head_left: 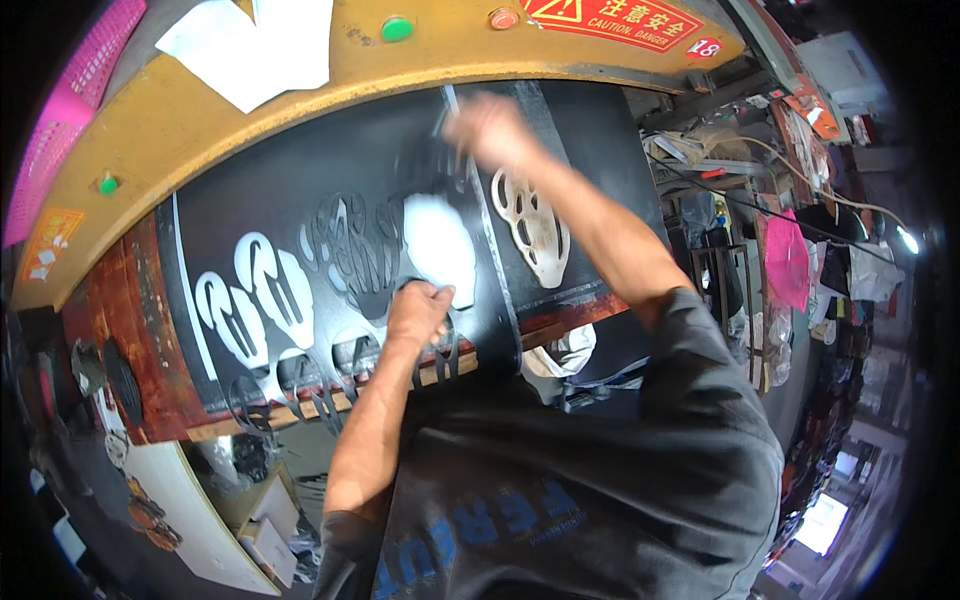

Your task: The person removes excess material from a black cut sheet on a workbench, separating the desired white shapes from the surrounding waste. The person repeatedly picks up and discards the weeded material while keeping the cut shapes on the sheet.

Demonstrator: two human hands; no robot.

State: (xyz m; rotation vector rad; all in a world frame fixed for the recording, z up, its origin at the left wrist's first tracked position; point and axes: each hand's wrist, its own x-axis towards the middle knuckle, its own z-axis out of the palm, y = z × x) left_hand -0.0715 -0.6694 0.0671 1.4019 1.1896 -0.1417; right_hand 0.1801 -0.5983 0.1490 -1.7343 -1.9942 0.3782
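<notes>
My left hand is closed at the near edge of a thin black sheet with cut-out openings, pinching it beside a bright white rounded opening. Strips of the sheet hang over the front edge of the work surface. My right hand is raised over the far part of the surface, smeared by motion; dark blurred shapes show just below it, and whether it holds them is unclear. Under my right forearm lies a beige cutting die with oblong openings. Several black cut pieces are piled left of the white opening.
A yellow machine beam spans the far side, with a green button, a red button and white paper on it. A pink basket stands far left. A worn red-brown edge borders the black work surface.
</notes>
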